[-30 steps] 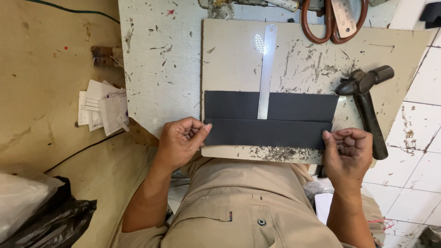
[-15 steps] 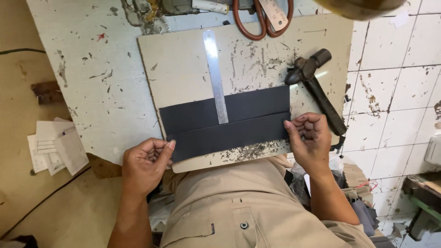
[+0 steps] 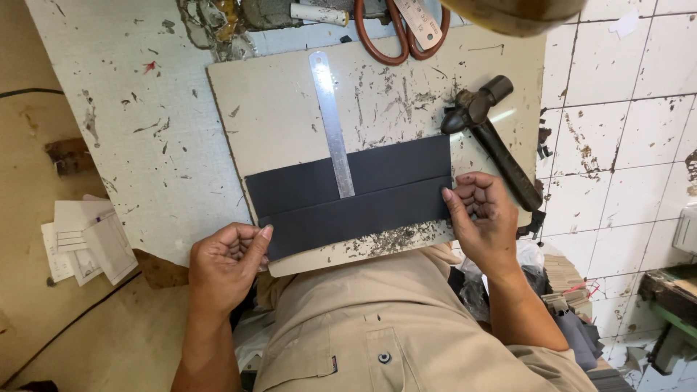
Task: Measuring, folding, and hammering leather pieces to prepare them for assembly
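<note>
The left hand (image 3: 229, 265), fingers curled and holding nothing, presses its thumb to the left end of the dark folded strip (image 3: 348, 196); the right hand (image 3: 485, 218), curled likewise, touches the strip's right end. The strip lies across the near part of a pale cutting board (image 3: 290, 101), with a steel ruler (image 3: 332, 123) resting over its upper half. Compared with half a second ago, both hands have stayed at the strip's ends. A hammer (image 3: 494, 138) lies right of the strip, orange-handled scissors (image 3: 396, 33) at the board's far edge. White paper slips (image 3: 87, 239) sit far left.
</note>
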